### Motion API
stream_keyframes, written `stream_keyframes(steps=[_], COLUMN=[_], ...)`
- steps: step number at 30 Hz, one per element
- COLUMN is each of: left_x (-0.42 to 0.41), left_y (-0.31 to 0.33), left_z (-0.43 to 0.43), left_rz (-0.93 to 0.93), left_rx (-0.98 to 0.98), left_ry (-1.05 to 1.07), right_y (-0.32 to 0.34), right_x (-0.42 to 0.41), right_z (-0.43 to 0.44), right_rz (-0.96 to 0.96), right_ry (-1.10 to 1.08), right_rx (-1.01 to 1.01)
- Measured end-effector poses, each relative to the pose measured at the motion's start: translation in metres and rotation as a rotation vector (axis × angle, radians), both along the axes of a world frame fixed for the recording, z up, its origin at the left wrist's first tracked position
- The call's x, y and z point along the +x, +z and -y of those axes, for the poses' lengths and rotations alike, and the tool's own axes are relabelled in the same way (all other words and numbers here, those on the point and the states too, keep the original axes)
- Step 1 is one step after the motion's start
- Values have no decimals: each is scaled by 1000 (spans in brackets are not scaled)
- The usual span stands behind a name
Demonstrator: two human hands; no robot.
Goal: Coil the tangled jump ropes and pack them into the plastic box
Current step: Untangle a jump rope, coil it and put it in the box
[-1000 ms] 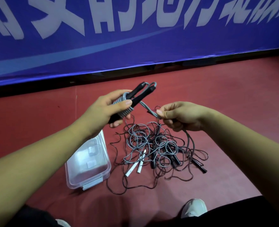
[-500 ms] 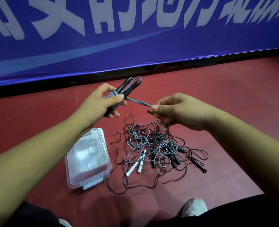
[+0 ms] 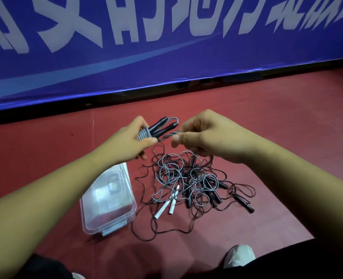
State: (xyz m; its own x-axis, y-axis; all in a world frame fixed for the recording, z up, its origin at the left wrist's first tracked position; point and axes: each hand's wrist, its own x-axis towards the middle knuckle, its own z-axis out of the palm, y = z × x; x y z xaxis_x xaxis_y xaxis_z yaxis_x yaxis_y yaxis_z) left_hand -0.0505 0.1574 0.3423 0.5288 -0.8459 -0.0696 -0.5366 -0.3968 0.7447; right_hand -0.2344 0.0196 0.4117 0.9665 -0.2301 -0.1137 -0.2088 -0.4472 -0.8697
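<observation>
- hands meet in the middle of the frame, seen from above, with both bare forearms reaching in from the lower corners.
- left hand [image 3: 130,142] is clenched around a half-wound jump rope [image 3: 145,134]. its grey cord is wrapped in tight turns round a pair of black handles [image 3: 162,125], which stick out toward the upper right past the fingers.
- right hand [image 3: 206,139], just right of the left one, pinches the loose grey cord [image 3: 171,134] of the same rope between thumb and curled fingers. a short stretch of this cord spans the small gap between the two hands.
- more cord drops from under the right hand toward the pile below. which rope it belongs to cannot be told.
- tangled pile of jump ropes [image 3: 186,178] lies on the red floor [image 3: 287,141] just below the hands, at the centre of the frame, with thin grey and dark cords looped over one another.
- two white handles [image 3: 166,206] poke out side by side at the pile's lower left edge. several dark handles lie on its right side, and one outlying handle [image 3: 245,204] sits at the far right.
- one dark cord trails in a wide loop along the pile's lower edge, close to the box.
- clear plastic box [image 3: 98,226] sits on the floor at the lower left of the pile, partly under the left forearm. its lid is on and a grey latch [image 3: 112,228] shows at its near end.
- blue banner [image 3: 166,63] with large white characters fills the top of the frame.
- white shoe [image 3: 240,256] shows at the bottom right, with dark clothing along the bottom edge.
</observation>
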Motion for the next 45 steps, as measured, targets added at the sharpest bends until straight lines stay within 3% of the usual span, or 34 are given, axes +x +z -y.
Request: stream_keyframes(steps=[5,9,16,22,30,35,41,45], left_x=[-10,-23,-27,-25,-25,-31,-26,-24], left_y=[2,2,-1,0,4,8,4,5], left_z=[-1,-1,1,-9,-14,-13,-15,-11], left_rz=[350,437,530,436,279,50,-157,-395], left_rx=[170,237,264,175,22,-115,-165,-276], left_ry=[-168,-253,-346,-521,-599,-517,-399,-328], right_y=[3,3,-1,-14,-32,-44,-57,-56], right_x=[2,4,6,7,4,2,4,4], right_z=[-4,0,9,28,46,53,51,49], right_rz=[11,48,41,19,1,-62,-157,-103], right_ry=[10,-20,-95,-166,-145,-84,-25,-53], right_rx=[-65,-8,-110,-124,-50,43,-73,143])
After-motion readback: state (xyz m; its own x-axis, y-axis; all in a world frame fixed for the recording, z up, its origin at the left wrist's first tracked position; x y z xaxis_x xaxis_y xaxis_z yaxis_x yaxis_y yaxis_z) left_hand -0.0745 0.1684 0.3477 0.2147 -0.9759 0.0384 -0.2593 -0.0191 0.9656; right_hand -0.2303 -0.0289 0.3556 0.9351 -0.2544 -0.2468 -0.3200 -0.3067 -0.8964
